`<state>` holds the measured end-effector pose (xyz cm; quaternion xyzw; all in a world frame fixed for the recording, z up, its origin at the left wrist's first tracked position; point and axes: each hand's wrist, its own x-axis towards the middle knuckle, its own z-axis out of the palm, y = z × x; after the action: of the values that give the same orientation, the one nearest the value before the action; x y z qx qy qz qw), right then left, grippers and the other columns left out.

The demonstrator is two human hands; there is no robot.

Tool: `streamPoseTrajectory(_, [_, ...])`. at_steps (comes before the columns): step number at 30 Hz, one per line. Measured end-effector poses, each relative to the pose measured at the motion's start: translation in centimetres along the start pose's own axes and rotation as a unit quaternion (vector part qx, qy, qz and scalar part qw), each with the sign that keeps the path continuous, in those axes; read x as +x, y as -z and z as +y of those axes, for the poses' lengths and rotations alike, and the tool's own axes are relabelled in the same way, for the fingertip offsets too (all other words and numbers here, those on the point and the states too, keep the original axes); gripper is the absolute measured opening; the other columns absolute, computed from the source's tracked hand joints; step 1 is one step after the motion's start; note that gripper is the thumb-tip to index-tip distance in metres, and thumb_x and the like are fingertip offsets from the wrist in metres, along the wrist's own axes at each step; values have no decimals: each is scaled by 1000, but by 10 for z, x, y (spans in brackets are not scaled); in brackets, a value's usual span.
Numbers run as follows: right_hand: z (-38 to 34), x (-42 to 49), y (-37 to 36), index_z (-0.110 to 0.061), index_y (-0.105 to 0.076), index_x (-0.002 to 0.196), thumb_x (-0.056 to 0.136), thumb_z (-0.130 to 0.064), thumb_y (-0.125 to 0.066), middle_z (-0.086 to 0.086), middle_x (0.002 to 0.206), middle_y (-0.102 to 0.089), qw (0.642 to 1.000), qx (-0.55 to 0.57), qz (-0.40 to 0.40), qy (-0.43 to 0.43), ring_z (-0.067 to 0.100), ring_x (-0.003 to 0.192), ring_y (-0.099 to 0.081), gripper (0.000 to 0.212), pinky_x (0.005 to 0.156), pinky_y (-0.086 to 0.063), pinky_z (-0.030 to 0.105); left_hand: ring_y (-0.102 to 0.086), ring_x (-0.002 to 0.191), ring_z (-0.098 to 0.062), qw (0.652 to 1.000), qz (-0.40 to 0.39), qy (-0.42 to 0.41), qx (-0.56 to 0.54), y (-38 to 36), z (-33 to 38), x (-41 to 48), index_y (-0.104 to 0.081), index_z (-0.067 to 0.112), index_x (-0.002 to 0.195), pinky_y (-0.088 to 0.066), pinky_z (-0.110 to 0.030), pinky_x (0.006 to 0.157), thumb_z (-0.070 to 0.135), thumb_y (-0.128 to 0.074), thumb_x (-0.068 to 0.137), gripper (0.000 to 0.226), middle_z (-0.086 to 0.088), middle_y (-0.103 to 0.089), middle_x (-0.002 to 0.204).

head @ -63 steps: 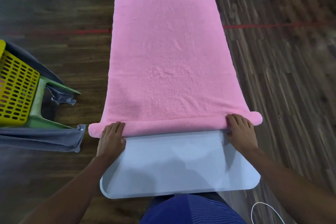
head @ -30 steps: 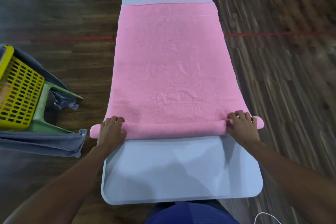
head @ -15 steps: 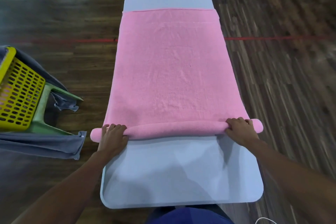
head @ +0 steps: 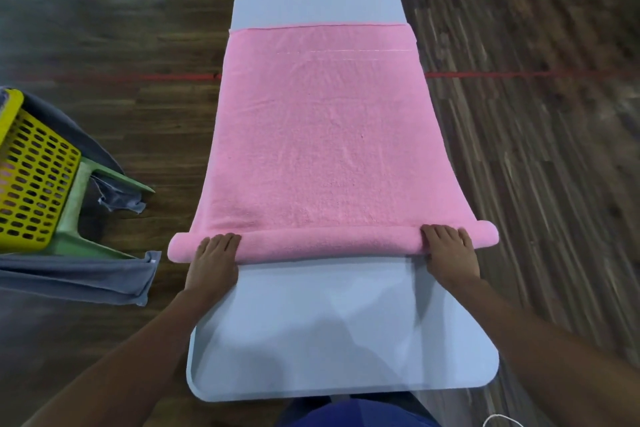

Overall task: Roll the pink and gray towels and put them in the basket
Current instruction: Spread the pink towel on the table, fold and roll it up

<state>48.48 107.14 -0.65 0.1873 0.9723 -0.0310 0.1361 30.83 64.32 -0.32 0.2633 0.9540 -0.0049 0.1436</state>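
Grip on both sides is flat-fingered: my left hand (head: 216, 260) and right hand (head: 450, 253) press down on the near rolled edge of the pink towel (head: 322, 149), one by each end, so the roll should turn evenly and tightly. Most of it lies flat, unrolled, along the bench (head: 329, 322). At left, the gray towel (head: 79, 279) is draped beneath the basket (head: 31, 177), not yet rolled.

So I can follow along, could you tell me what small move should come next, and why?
Probably roll the pink towel one more turn forward: the left hand and right hand rest on its thinly rolled near end, while most of it lies flat.
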Motion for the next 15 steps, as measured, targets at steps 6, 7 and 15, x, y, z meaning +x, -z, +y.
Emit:
streamPoseTrajectory(6, [6,19,30,-25,-62,108,86,-34,-48,-1,113,-65,992,-28,-121,-35,22,111,-51,28,102,-26,40,-61,88,-28,998,-67,4,-8,21,-6,15,-60,19,95,-35,-41,91,30,-46,90,18,-7,-70,95])
streamPoseTrajectory(7, [7,21,28,-23,-62,108,86,-33,-48,1,114,-64,991,-18,-127,-47,23,112,-50,28,102,-26,41,-60,86,-27,995,-81,24,-44,22,-7,17,-58,19,100,-35,-40,91,29,-46,92,18,-7,-70,97])
streamPoseTrajectory(15, [1,7,3,-5,-61,98,60,6,-69,11,95,-60,995,43,85,21,36,84,-56,40,69,-42,42,-60,99,-39,994,84,-30,-56,-2,1,4,-64,-1,113,-49,-53,89,9,-60,75,39,-20,-66,110])
